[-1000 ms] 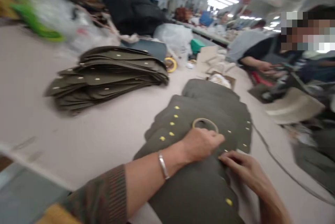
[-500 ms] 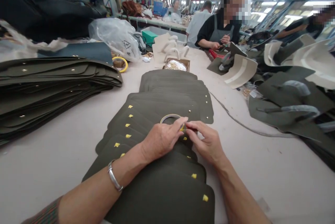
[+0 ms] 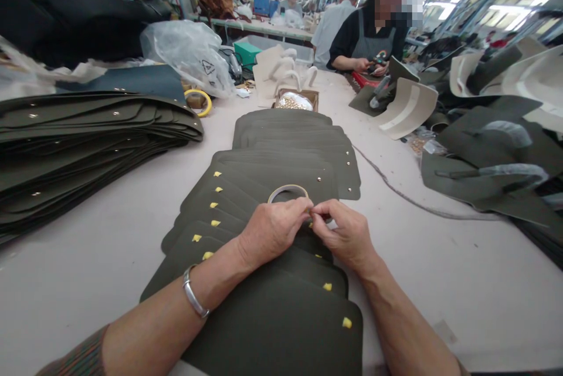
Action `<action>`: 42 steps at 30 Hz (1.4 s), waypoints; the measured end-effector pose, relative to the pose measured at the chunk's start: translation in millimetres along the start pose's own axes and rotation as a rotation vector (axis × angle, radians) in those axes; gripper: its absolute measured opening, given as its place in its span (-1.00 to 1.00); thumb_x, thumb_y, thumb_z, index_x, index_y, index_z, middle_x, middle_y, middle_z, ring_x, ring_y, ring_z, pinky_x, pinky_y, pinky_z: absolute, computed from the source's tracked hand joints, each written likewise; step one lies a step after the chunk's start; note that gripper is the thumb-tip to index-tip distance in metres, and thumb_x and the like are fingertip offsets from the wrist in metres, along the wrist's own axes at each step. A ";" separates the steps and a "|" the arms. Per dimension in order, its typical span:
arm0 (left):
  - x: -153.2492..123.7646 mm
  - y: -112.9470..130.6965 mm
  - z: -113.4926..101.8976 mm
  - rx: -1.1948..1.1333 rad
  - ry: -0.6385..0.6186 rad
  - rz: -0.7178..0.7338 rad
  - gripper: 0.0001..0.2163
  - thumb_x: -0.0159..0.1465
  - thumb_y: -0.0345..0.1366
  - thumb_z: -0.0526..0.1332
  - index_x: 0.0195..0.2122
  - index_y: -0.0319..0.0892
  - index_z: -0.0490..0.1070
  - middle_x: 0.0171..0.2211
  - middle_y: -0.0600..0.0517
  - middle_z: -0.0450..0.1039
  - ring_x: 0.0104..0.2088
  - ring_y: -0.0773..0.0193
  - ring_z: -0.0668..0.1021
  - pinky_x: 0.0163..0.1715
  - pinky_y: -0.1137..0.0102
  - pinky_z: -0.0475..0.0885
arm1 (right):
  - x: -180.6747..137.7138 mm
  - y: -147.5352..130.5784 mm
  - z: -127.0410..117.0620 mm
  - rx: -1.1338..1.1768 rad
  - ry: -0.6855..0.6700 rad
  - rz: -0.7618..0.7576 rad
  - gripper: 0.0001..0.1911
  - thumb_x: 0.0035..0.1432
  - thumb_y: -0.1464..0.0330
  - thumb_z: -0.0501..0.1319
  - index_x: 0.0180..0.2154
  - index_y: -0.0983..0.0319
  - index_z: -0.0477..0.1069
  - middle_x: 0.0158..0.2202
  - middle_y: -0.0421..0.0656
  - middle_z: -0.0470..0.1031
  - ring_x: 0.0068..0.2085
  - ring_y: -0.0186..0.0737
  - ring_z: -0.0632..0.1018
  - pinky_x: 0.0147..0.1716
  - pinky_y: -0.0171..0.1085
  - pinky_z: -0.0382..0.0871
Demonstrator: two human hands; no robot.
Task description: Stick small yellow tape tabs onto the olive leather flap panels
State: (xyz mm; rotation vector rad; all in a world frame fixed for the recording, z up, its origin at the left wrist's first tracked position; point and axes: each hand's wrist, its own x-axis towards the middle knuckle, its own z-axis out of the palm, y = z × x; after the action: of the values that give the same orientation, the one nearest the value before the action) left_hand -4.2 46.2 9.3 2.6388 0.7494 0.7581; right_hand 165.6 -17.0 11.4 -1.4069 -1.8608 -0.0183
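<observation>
A row of overlapping dark olive leather panels (image 3: 281, 159) runs away from me down the table, each marked with small yellow tape squares (image 3: 215, 190). My left hand (image 3: 270, 229) is closed on a thin roll of tape (image 3: 288, 190) resting on the panels. My right hand (image 3: 345, 234) pinches at the roll's near edge, fingertips touching those of the left. A silver bangle (image 3: 193, 292) sits on my left wrist.
A tall stack of olive panels (image 3: 88, 141) lies at left. Beyond it are a yellow tape roll (image 3: 200, 100), a plastic bag (image 3: 189, 53) and a box of metal fittings (image 3: 294, 100). A cord (image 3: 396, 188) crosses the table at right. A person in an apron (image 3: 369, 41) works opposite.
The view swung from left to straight ahead. My right hand came up from the panel's edge to meet the left at the tape roll, and both now pinch together.
</observation>
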 end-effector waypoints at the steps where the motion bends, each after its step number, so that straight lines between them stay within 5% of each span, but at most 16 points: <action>1: 0.2 0.3 -0.3 0.004 0.005 -0.003 -0.88 0.38 -0.31 0.02 -0.17 -0.14 0.33 -0.31 0.09 0.52 -0.31 0.32 0.57 -0.38 0.50 0.41 | 0.2 0.0 -0.3 -0.016 0.011 -0.007 -0.89 0.13 0.49 0.13 -0.40 0.22 0.40 -0.49 -0.20 0.48 -0.48 -0.34 0.48 -0.44 -0.36 0.33; 6: 3.8 2.1 1.3 0.067 0.036 -0.015 -0.84 0.37 -0.31 0.03 -0.26 -0.16 0.38 -0.38 0.07 0.49 -0.35 0.30 0.54 -0.39 0.48 0.39 | 0.2 -1.4 -5.1 -0.048 -0.005 0.060 -0.88 0.13 0.44 0.12 -0.39 0.20 0.43 -0.47 -0.19 0.51 -0.46 -0.32 0.50 -0.41 -0.34 0.36; 15: 6.1 14.1 0.2 0.123 0.220 0.139 -0.80 0.34 -0.40 0.00 -0.41 -0.19 0.33 -0.51 0.08 0.38 -0.46 0.33 0.46 -0.43 0.45 0.33 | 5.2 -2.1 -2.9 0.588 0.009 0.715 -0.86 0.01 0.31 0.25 -0.49 0.25 0.42 -0.64 -0.25 0.46 -0.61 -0.34 0.48 -0.58 -0.37 0.41; 20: 5.5 10.9 2.7 0.237 0.122 0.108 -0.81 0.37 -0.37 0.00 -0.36 -0.19 0.33 -0.47 0.06 0.39 -0.43 0.29 0.45 -0.40 0.41 0.33 | 0.0 25.4 -13.3 0.622 -0.040 0.932 -0.74 -0.09 0.22 0.35 -0.45 0.30 0.46 -0.60 -0.20 0.48 -0.59 -0.34 0.49 -0.57 -0.36 0.45; 26: 9.0 -6.1 7.6 0.403 -0.052 0.037 -0.89 0.34 -0.39 0.05 -0.27 -0.19 0.35 -0.34 -0.03 0.40 -0.29 0.15 0.42 -0.31 0.28 0.33 | -7.8 34.7 -13.7 0.502 -0.200 0.859 -0.65 -0.02 0.13 0.33 -0.39 0.32 0.50 -0.57 -0.17 0.50 -0.57 -0.35 0.49 -0.54 -0.37 0.43; 37: 8.4 -6.7 10.2 0.331 -0.077 0.012 -0.87 0.33 -0.41 0.03 -0.27 -0.20 0.35 -0.30 -0.05 0.38 -0.26 0.15 0.38 -0.25 0.26 0.29 | -2.0 26.7 -5.3 0.019 -0.258 0.503 -0.80 0.08 0.27 0.17 -0.45 0.21 0.52 -0.50 -0.18 0.56 -0.49 -0.26 0.52 -0.49 -0.32 0.35; 42: 8.0 -8.6 12.6 0.343 -0.062 0.017 -0.89 0.33 -0.39 0.04 -0.27 -0.19 0.35 -0.31 -0.04 0.39 -0.26 0.13 0.39 -0.26 0.25 0.28 | 2.3 25.7 -1.5 -0.050 -0.233 0.509 -0.84 0.06 0.29 0.18 -0.34 0.19 0.48 -0.52 -0.21 0.57 -0.49 -0.24 0.54 -0.45 -0.30 0.37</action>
State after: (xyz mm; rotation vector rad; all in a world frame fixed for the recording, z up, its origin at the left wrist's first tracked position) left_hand 5.2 56.0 -1.3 2.9594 0.9118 0.5927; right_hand 187.4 -5.8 2.8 -1.9490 -1.6351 0.3687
